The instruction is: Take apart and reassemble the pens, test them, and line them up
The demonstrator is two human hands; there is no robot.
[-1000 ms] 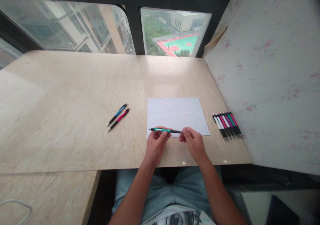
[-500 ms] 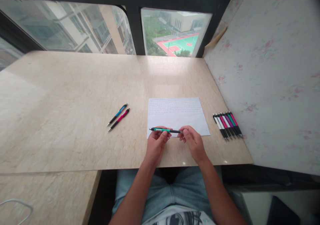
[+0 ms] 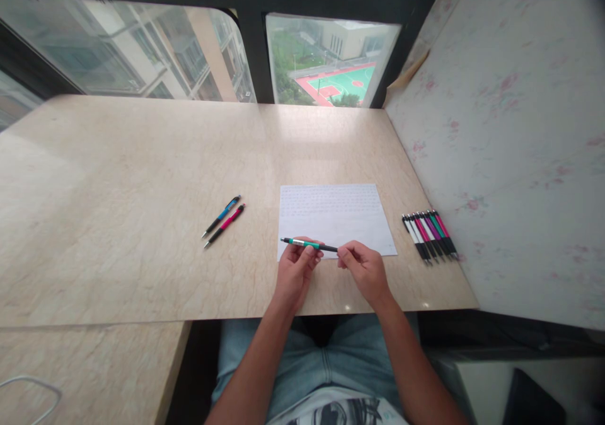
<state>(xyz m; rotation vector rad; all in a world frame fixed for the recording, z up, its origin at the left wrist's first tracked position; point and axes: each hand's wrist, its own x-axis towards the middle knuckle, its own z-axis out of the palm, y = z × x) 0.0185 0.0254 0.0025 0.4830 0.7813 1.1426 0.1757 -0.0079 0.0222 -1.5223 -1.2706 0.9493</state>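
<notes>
A green and black ballpoint pen (image 3: 309, 244) lies nearly level across my two hands, above the near edge of a sheet of paper (image 3: 333, 207). My left hand (image 3: 293, 277) is closed around its green barrel, thumb on top. At the black grip end, the closed fingertips of my right hand (image 3: 367, 272) pinch the pen and cover its writing tip. Rows of faint handwriting fill the upper part of the sheet; its lower part is blank.
Left of the paper, a blue pen (image 3: 221, 216) and a pink pen (image 3: 225, 226) lie side by side. Several pens (image 3: 431, 237) form a row at right, close to the flowered wall (image 3: 515, 160). Windows border the stone-patterned counter (image 3: 142, 223); a white cable (image 3: 35, 381) lies at lower left.
My right fingers have shifted slightly left onto the pen's grip end, hiding the tip seen before. The pen tilts a little more, its left end higher.
</notes>
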